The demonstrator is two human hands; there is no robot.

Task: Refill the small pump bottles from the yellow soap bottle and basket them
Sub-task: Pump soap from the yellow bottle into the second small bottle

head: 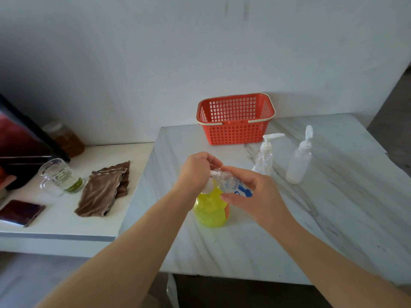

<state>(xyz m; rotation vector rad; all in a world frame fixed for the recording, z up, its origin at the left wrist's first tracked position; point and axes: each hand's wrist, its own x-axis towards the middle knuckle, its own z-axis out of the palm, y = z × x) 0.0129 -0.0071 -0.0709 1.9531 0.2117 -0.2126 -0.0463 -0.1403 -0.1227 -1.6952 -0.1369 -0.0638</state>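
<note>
A yellow soap bottle (211, 210) stands on the marble table (289, 230), partly hidden behind my hands. Above it my right hand (253, 192) holds a small clear pump bottle with blue print (235, 185), tilted on its side. My left hand (195, 172) is closed around that bottle's white pump top. Two more small pump bottles stand to the right: a clear one (264, 156) and a frosted one (299, 161). The red basket (235, 132) sits empty at the back of the table against the wall.
On the lower white counter to the left lie a folded brown cloth (104, 190), a glass measuring jug (59, 176), a dark phone (21, 212), an amber jar (66, 138) and a dark appliance (22, 147). The table's near edge runs below my forearms.
</note>
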